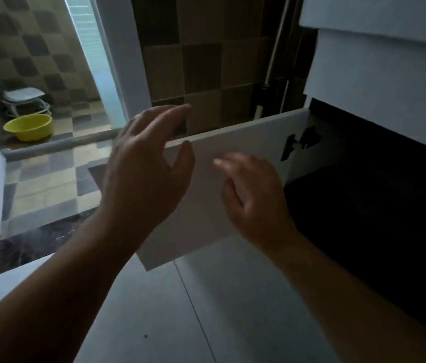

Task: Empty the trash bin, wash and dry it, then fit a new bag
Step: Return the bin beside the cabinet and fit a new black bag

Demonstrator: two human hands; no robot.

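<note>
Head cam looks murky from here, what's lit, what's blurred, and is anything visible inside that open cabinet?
Head view: dim overall; daylight reaches only the yellow basin area. Left hand and right hand fingertips are motion-blurred near the white cabinet door. Cabinet interior is black shadow, contents unreadable. Wide-angle bending at edges.

I can't see into the cabinet [363, 205]; its inside is black. My left hand [146, 163] covers the door's [245, 142] top corner, and both hands' fingertips are motion-blurred. The right hand [253, 197] hides part of the door. The stool [23, 96] is too blurred to make out.
</note>
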